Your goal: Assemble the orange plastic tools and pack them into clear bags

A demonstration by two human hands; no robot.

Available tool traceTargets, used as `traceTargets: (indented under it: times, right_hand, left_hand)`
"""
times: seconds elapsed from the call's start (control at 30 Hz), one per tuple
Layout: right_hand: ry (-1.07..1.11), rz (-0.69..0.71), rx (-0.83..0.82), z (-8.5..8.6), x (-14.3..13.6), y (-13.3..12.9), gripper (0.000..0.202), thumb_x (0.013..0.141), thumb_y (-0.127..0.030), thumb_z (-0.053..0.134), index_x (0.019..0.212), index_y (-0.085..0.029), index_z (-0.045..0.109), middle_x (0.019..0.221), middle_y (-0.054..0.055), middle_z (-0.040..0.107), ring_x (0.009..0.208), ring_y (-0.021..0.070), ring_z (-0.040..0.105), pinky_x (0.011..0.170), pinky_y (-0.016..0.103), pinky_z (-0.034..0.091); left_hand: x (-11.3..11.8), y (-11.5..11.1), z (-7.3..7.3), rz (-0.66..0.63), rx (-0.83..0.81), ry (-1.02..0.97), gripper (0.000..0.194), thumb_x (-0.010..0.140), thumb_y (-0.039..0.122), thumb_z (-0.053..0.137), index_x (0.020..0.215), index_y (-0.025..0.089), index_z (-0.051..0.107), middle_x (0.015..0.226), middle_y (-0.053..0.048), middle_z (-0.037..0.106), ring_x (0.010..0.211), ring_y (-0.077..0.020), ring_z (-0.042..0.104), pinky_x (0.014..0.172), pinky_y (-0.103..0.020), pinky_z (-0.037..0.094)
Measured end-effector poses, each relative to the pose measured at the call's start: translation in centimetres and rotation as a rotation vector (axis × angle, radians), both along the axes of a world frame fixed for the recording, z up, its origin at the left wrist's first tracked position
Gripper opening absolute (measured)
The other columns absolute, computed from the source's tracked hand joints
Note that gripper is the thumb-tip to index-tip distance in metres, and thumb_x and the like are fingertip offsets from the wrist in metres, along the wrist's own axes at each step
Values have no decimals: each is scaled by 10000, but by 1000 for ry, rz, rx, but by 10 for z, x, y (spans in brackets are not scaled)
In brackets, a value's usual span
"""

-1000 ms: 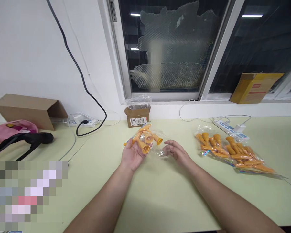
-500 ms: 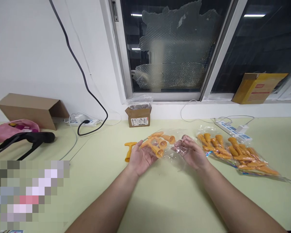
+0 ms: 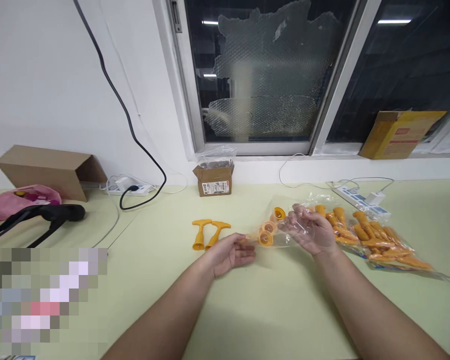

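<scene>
Two orange T-shaped plastic handles, a left one (image 3: pixel 198 237) and a right one (image 3: pixel 218 234), lie side by side on the table. My left hand (image 3: pixel 230 254) is just right of them, palm turned inward, fingers stretched and apart at the left end of a clear plastic bag (image 3: pixel 283 240). My right hand (image 3: pixel 313 231) grips this bag at its other side. Several orange pieces (image 3: pixel 266 238) show through the film, their round hollow ends facing me. The fingertips of my left hand are close to one piece's stem; whether they touch it I cannot tell.
Clear bags packed with orange handles (image 3: pixel 382 242) lie to the right, near a power strip (image 3: pixel 360 200). A small cardboard box (image 3: pixel 215 181) stands against the wall. On the left are a larger box (image 3: pixel 41 167), a pink bag (image 3: pixel 22 202) and a black frame (image 3: pixel 56 215).
A second orange handle now lies on the table beside the first. The bag and my right hand have moved right, and my left hand has shifted right and slightly lower.
</scene>
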State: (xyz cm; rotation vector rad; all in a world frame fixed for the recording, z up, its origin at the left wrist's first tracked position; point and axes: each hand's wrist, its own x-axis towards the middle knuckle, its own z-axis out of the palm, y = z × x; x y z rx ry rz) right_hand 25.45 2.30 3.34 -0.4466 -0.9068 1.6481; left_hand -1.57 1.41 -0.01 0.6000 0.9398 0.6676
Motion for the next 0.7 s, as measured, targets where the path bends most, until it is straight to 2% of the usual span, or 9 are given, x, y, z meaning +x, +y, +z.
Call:
traceTargets:
  times: [0.13,0.23,0.33,0.4,0.43,0.5,0.53,0.6,0.7]
  right_hand:
    - [65,118,-7,0,11,0,190,747,-316,680,717,-241,509,579,-32,570,533,155,532,602,333,509]
    - [74,164,-40,-6,17,0,266,768,-330,653,685,-245,415,492,-66,438,433,127,397,504,280,438]
    - [111,219,-56,-15,16,2,342,794,-361,638,660,-246,345,415,-102,292,353,104,248,433,239,370]
    - [177,306,-49,-20,11,2,358,797,-363,633,645,-243,331,383,-118,254,311,88,173,383,215,325]
    - [213,364,-44,-22,7,2,359,798,-360,628,639,-242,329,370,-122,248,294,81,147,358,207,303]
    - [258,472,-51,-24,-4,-1,364,802,-364,619,633,-240,321,356,-124,252,276,73,120,323,192,266]
    - [258,514,-65,-25,-10,-3,369,808,-372,615,635,-239,318,353,-123,258,274,72,122,316,186,259]
    - [239,574,-92,-26,-23,-7,372,822,-388,606,644,-239,315,357,-120,278,276,74,146,318,184,269]
    - [216,577,-122,-27,-37,-10,326,845,-359,592,676,-239,340,410,-106,336,313,85,208,355,196,314]
  left_hand:
    - [-3,-10,4,-257,232,410,665,862,442,699,1427,201,445,719,5,656,529,-143,611,500,-239,497]
    - [-2,-19,7,-414,536,617,611,846,526,693,1365,239,544,706,39,586,517,-116,517,480,-227,414]
    - [2,-24,7,-354,877,657,647,814,484,740,1391,259,552,926,-7,629,727,-145,591,664,-276,509]
    - [5,-25,7,-293,1051,643,792,759,448,810,1466,270,500,1204,-79,630,1027,-224,632,912,-369,538]
    - [6,-25,8,-276,1112,630,852,731,442,840,1488,275,485,1345,-109,586,1189,-268,594,1037,-419,499]
    - [6,-25,10,-270,1177,606,935,681,444,887,1507,284,479,1530,-128,475,1409,-330,455,1197,-484,369]
    - [6,-25,11,-278,1175,592,970,659,445,904,1514,284,476,1566,-127,450,1446,-345,420,1222,-498,334]
    - [5,-26,13,-322,1133,548,979,633,434,923,1500,269,498,1536,-128,500,1413,-353,465,1201,-498,361]
    - [6,-26,14,-408,1059,462,773,624,427,923,1314,206,653,1268,-105,686,1186,-321,622,1040,-434,495]
